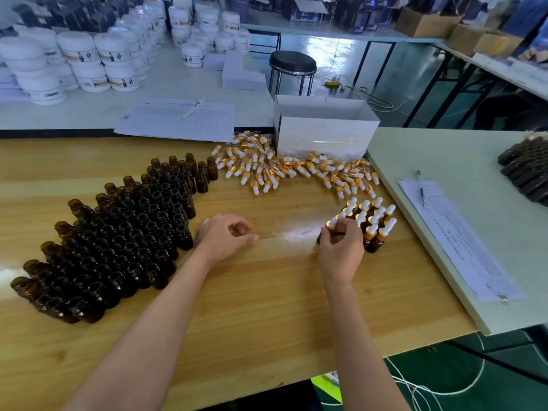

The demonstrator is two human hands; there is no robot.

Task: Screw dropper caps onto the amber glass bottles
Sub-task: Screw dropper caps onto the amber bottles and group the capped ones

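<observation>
Head view, as I read it: right hand (341,247) has its fingers curled round a capped bottle (331,225), at the left edge of the finished bottles (375,221). Left hand (225,235) rests on the wooden table (267,292), fingers loosely curled, holding nothing, just right of the uncapped amber bottles (133,232). Loose dropper caps (281,167) are heaped beyond.

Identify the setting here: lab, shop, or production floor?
Probably a small cosmetics packing workshop. Rows of open amber bottles stand near a heap of loose dropper caps, white labelled jars are stacked on the bench behind, and paper forms lie nearby. The right hand holds a capped bottle.
</observation>
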